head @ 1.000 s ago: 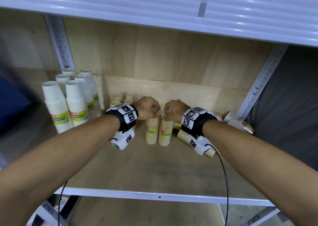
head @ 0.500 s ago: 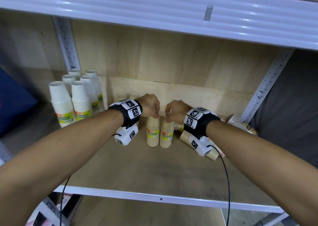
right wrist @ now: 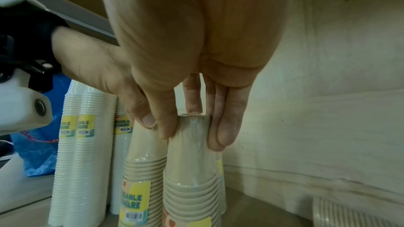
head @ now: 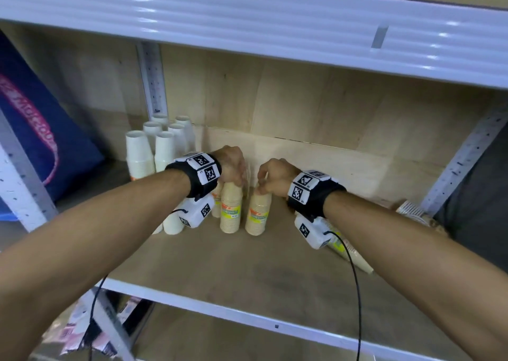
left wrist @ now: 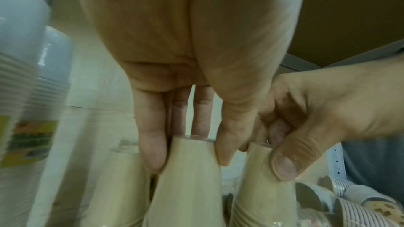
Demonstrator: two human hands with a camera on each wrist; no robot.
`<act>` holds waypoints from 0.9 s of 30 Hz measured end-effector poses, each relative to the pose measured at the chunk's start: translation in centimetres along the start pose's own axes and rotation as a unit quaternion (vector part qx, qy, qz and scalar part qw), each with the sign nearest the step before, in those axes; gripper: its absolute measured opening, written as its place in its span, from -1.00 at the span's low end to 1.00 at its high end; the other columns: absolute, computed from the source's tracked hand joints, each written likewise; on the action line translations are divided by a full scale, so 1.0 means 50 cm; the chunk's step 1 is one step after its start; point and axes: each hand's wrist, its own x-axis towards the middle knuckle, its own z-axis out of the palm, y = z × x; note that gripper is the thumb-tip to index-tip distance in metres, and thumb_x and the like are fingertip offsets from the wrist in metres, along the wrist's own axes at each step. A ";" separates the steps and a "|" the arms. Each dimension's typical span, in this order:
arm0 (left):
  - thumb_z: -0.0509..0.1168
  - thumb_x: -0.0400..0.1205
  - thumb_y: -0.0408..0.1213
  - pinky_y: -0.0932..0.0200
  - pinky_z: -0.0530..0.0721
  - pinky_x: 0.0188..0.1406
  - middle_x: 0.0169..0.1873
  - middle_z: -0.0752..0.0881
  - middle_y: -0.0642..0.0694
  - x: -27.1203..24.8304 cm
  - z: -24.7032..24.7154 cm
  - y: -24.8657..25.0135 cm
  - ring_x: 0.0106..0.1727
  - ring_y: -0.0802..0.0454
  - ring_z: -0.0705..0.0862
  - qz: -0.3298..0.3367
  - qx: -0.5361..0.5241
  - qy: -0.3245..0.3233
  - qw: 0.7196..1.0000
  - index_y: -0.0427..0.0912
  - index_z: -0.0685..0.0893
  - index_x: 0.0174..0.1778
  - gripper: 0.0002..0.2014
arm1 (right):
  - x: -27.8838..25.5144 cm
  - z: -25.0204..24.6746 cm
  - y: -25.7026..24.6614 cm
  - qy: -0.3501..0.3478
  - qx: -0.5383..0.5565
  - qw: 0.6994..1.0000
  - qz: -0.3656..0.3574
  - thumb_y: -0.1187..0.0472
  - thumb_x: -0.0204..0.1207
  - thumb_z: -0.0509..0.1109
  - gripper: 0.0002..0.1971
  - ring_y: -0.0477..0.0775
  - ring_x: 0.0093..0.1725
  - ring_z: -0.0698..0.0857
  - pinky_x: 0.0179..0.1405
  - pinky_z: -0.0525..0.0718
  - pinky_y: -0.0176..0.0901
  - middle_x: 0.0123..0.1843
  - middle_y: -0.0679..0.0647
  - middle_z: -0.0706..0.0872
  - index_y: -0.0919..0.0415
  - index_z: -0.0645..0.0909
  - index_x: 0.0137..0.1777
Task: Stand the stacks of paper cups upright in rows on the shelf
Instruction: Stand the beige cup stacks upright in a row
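Two tan paper-cup stacks stand upright side by side mid-shelf. My left hand [head: 233, 168] pinches the top of the left tan stack [head: 231, 209]; the left wrist view shows thumb and fingers [left wrist: 153, 144] round that stack [left wrist: 188, 187]. My right hand [head: 270, 179] grips the top of the right tan stack [head: 257, 215], its fingers [right wrist: 220, 127] round the wrapped top [right wrist: 190, 161]. Several white stacks [head: 140, 154] stand upright in rows at the left. More tan stacks [head: 217, 201] stand behind my left wrist.
Some cup stacks lie on their sides at the right [head: 351, 253], with others in the far right corner [head: 412, 209]. A blue bag [head: 41, 140] sits beyond the left post [head: 154, 80]. The upper shelf beam [head: 247, 17] hangs low overhead. The shelf's front edge [head: 247, 314] is near.
Both hands have kept their grip and shifted the two tan stacks leftward, closer to the white stacks. The head view has moved nearer.
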 end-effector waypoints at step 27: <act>0.50 0.53 -0.20 0.19 0.56 -0.14 0.08 0.71 -0.04 -0.022 0.019 -0.098 -0.02 0.00 0.64 -0.037 -0.021 0.072 0.996 -0.10 0.76 0.16 -0.71 | 0.069 0.070 -0.064 0.025 -0.005 0.999 -0.043 0.08 0.36 0.54 -0.73 0.19 -0.02 0.71 -0.10 0.66 -0.06 -0.09 0.10 0.71 0.17 0.68 0.01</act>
